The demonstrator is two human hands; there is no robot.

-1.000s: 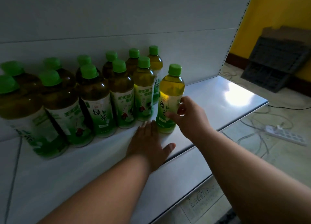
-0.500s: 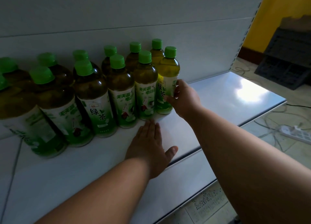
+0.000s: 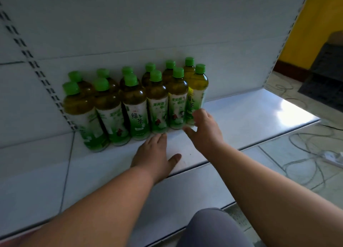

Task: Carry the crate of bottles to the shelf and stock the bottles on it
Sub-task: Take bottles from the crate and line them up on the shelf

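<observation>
Several green-capped tea bottles (image 3: pixel 138 105) stand in two rows on the white shelf (image 3: pixel 241 120), against its back panel. The rightmost front bottle (image 3: pixel 196 91) is sunlit and upright at the end of the row. My right hand (image 3: pixel 205 130) hovers just in front of that bottle's base, fingers spread, holding nothing. My left hand (image 3: pixel 156 156) rests flat on the shelf, palm down, in front of the middle bottles. No crate is in view.
The shelf's right part (image 3: pixel 269 115) is bare and brightly lit. Beyond its right edge lie floor tiles with cables and a white power strip (image 3: pixel 334 156). A dark crate-like object (image 3: pixel 324 76) leans by the yellow wall. My knee (image 3: pixel 213 228) shows at the bottom.
My right hand pushed the sunlit bottle back into the front row, then let go and drew away from it. My left hand stayed flat on the shelf. The camera pulled back.
</observation>
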